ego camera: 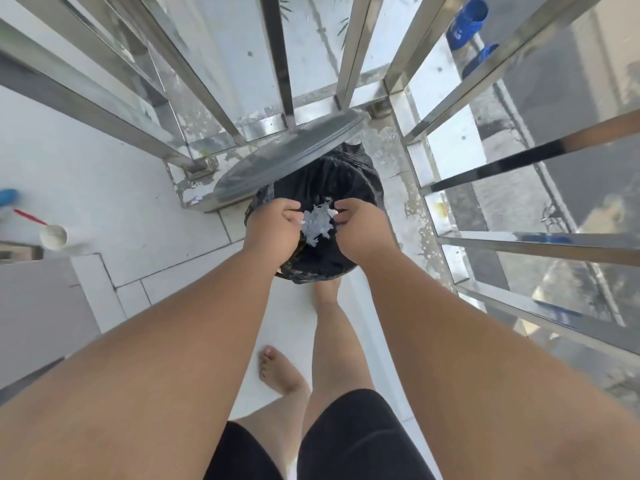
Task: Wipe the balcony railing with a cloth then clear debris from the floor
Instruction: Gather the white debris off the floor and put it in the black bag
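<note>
A person stands barefoot on the white tiled floor [138, 216] of a balcony corner, looking straight down. Both arms reach forward to a bin lined with a black bag [329, 188], which sits at about 12 o'clock from the feet, tucked into the corner where two runs of the steel railing [526, 161] meet. The bin's grey lid [287, 157] stands tilted open at 11 o'clock of the bag, leaning against the railing bars.

The left hand [277, 226] and the right hand [360, 226] are held over the bag's mouth, close together, fingers curled inward. Between them sits a clump of white debris [317, 225], pinched from both sides; the left fingers touch its left edge and the right fingers its right edge.

At 9 o'clock, well apart from the bin, a white cup [53, 237] with a red stick [29, 217] lies on the floor, and a blue object [8, 197] shows at the frame edge, too blurred to identify. Beyond the railing at 1 o'clock, a pair of blue shoes [467, 22] rests on a ledge. No cloth is visible.
</note>
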